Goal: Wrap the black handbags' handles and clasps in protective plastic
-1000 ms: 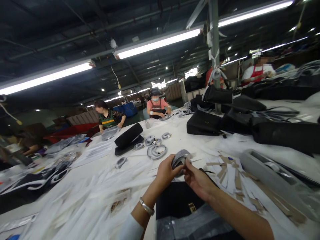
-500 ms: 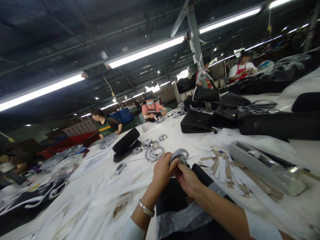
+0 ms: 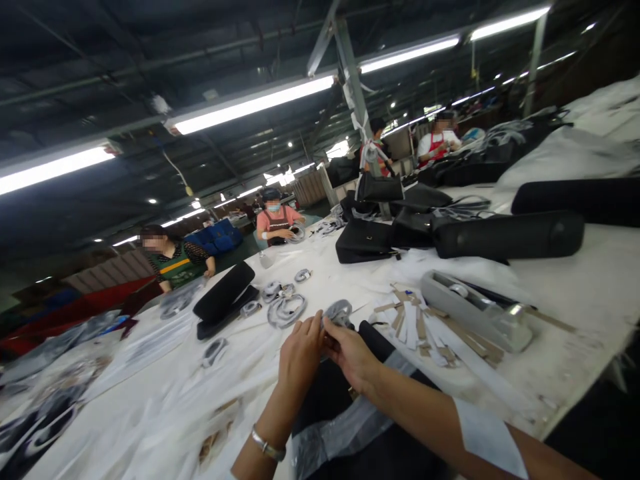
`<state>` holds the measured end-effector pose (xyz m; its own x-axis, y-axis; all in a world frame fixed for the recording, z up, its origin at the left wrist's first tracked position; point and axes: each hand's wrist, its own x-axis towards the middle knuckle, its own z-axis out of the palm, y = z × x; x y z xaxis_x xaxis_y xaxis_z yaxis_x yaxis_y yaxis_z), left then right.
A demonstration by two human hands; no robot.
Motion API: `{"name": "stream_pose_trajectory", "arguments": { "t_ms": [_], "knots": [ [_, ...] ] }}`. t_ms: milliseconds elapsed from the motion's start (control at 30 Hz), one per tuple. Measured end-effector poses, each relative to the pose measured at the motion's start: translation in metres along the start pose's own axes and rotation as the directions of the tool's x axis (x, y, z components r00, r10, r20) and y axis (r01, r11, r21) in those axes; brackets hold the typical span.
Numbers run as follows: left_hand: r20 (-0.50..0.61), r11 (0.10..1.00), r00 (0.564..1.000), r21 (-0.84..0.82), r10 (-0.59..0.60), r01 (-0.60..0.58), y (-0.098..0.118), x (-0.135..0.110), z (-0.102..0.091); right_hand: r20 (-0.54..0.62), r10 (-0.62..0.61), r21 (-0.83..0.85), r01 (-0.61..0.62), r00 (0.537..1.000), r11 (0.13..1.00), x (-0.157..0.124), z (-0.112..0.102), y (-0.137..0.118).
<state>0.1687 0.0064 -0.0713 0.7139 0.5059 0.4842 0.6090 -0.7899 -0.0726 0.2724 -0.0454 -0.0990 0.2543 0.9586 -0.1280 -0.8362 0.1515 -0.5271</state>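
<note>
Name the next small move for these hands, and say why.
Probably steady the grey coil with the left hand while the right hand presses its near edge snug: both hands hold it there, fingers close together, by the black bag. The exact fingertip grip is hidden.

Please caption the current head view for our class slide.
Left hand and right hand hold a coiled strap above a black bag, with a grey tape dispenser on the white table.

The strap coil (image 3: 339,307) is grey; the bag (image 3: 380,450) black; the tabletop (image 3: 595,273) white; 1 sleeve (image 3: 199,254) dotted.
</note>
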Motion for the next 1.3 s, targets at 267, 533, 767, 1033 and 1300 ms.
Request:
{"name": "stream_pose_trajectory", "arguments": {
  "t_ms": [267, 533, 767, 1033, 1300],
  "knots": [
    [0.130, 0.841, 0.985, -0.517, -0.110, 0.162, -0.016, -0.003, 0.001, -0.064, -0.045, 0.017, 0.046, 0.997, 0.999, 0.002, -0.007, 0.003],
    [0.280, 0.583, 0.924, -0.717, -0.259, 0.381, -0.023, -0.004, 0.008, 0.028, -0.044, -0.020, 0.045, 0.999, 0.999, 0.002, -0.010, 0.004],
    [0.193, 0.622, 0.935, -0.704, -0.298, 0.344, -0.007, -0.018, 0.014, 0.190, 0.058, -0.378, 0.019, 0.980, 0.925, -0.007, -0.021, -0.018],
    [0.199, 0.633, 0.923, -0.678, -0.330, 0.373, -0.001, -0.021, 0.021, 0.077, -0.132, -0.957, 0.111, 0.988, 0.269, -0.012, -0.107, -0.119],
    [0.192, 0.604, 0.918, -0.703, -0.346, 0.375, -0.004, -0.020, 0.031, -0.053, -0.347, -0.856, -0.221, 0.937, -0.467, 0.010, -0.161, -0.129]
  ]
}}
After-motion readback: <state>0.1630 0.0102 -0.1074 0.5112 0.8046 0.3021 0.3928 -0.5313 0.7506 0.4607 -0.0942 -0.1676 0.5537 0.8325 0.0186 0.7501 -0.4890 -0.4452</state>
